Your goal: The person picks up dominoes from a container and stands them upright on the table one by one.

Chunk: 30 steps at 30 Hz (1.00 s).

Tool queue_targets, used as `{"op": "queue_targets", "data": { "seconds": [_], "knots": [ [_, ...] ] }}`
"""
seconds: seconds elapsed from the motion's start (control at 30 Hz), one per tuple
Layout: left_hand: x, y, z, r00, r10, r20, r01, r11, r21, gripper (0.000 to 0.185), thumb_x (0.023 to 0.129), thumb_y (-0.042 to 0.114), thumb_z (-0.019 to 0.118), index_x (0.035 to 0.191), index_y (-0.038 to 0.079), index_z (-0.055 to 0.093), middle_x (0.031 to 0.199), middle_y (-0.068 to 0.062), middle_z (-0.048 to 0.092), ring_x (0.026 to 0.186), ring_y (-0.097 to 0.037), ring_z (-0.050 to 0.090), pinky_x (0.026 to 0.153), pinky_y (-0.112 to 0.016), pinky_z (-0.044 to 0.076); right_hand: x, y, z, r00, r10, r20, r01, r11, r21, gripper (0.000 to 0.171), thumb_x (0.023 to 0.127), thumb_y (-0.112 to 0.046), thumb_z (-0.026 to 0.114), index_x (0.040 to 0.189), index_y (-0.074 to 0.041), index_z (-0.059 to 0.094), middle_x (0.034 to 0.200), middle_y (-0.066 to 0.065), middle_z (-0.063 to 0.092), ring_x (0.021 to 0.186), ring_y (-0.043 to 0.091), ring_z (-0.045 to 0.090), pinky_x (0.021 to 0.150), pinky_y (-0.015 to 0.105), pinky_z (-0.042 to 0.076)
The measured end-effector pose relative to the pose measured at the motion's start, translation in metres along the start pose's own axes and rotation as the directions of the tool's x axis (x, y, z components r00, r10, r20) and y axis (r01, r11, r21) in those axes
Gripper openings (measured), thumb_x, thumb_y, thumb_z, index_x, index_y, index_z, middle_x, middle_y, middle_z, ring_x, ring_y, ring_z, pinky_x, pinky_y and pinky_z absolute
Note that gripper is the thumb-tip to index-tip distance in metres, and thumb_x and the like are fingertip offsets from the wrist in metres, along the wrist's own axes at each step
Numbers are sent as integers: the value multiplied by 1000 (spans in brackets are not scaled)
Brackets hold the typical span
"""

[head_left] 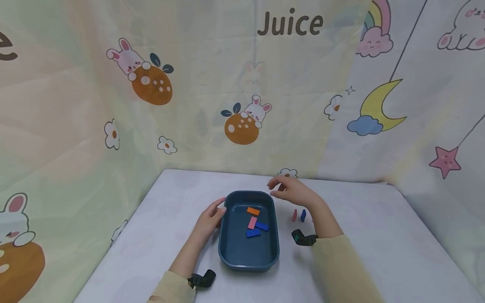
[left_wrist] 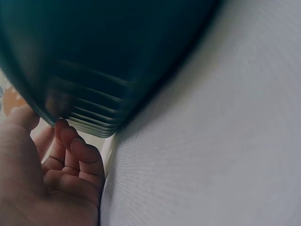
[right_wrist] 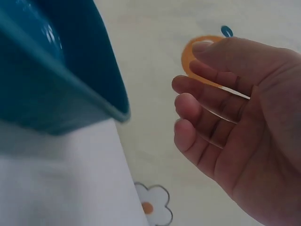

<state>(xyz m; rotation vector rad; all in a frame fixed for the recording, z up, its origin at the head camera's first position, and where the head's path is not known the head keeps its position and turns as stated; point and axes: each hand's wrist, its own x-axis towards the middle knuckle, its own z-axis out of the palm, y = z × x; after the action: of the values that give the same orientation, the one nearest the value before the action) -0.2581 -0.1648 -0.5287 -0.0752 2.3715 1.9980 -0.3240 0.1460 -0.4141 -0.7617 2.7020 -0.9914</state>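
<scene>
A dark blue tray sits mid-table and holds an orange block, a pink block and two blue blocks. My left hand holds the tray's left rim. In the left wrist view the left hand's thumb lies at the rim and its curled fingers press the ribbed outer wall of the tray. My right hand hovers over the tray's far right corner. Its fingers hang loosely curled and hold nothing. The right wrist view shows the right hand's bare palm beside the tray.
A small pink block and a blue block stand upright on the white table, right of the tray and below my right wrist. A cartoon-printed cloth closes off the back and both sides.
</scene>
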Motion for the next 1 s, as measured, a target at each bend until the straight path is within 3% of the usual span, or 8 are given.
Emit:
{"op": "queue_targets", "data": {
  "seconds": [0.27, 0.47, 0.8, 1.0],
  "knots": [
    [1, -4, -1, 1000, 15, 5, -15, 1000, 11, 49, 94, 50, 61, 140, 36, 52, 100, -6, 65, 78, -20, 59, 69, -30, 50, 26, -24, 27, 990, -28, 140, 25, 999, 26, 34, 95, -32, 65, 125, -15, 62, 113, -3, 67, 101, 17, 64, 84, 35, 55],
    [1, -5, -2, 1000, 8, 1, -8, 1000, 8, 49, 93, 51, 62, 139, 36, 53, 100, -8, 64, 77, -21, 59, 69, -29, 50, 44, -34, 53, 977, 42, 208, -42, 999, -6, 31, 94, -31, 66, 121, -16, 64, 111, -2, 67, 90, 15, 64, 82, 34, 56],
    [0, -4, 0, 1000, 27, 10, -28, 999, 18, 49, 94, 49, 62, 140, 34, 53, 97, -7, 63, 77, -21, 57, 69, -31, 49, 56, -43, 81, 972, 155, 178, -119, 972, -201, 19, 94, -27, 66, 108, -14, 67, 93, -1, 66, 83, 17, 58, 79, 36, 52],
    [-1, -2, -1, 1000, 24, 3, -24, 999, 27, 50, 94, 51, 61, 140, 36, 53, 99, -8, 64, 78, -22, 58, 70, -31, 49, 53, -49, 87, 966, 179, 189, -128, 959, -251, 15, 96, -25, 62, 105, -14, 68, 89, 0, 64, 79, 17, 58, 75, 35, 51]
  ]
}}
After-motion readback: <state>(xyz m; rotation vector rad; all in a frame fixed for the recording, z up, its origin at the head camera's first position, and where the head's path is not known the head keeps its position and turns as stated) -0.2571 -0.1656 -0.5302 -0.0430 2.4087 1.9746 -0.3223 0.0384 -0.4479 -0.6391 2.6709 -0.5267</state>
